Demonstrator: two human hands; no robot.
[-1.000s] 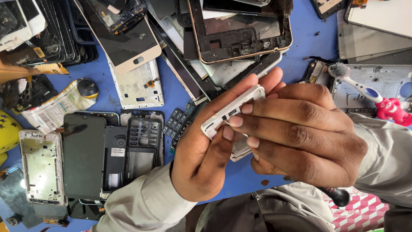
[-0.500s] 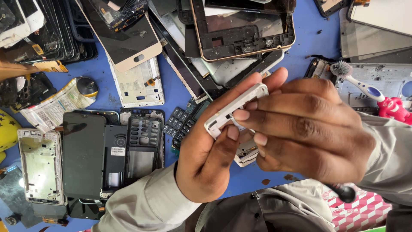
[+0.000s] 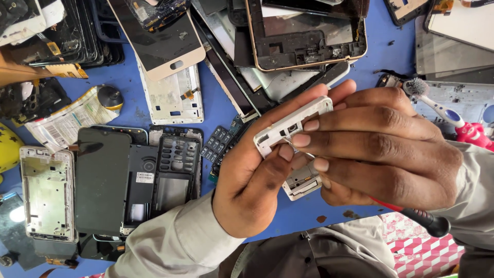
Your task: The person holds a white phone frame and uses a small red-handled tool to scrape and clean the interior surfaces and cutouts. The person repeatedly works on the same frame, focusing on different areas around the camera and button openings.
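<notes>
Held above the tabletop near its front edge: a small phone frame, left hand beneath it, right hand over it from the right. Left of the hands, a keypad phone shell beside a flat screen panel. Behind, stacked phone frames. Far right, a toothbrush across a metal plate.

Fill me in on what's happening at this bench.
A person holds a small white phone frame in the left hand above a blue table. The right hand pokes a thin tool, red shaft with a dark handle, into the frame. Phone screens, housings, a keypad and a toothbrush lie scattered about.
</notes>
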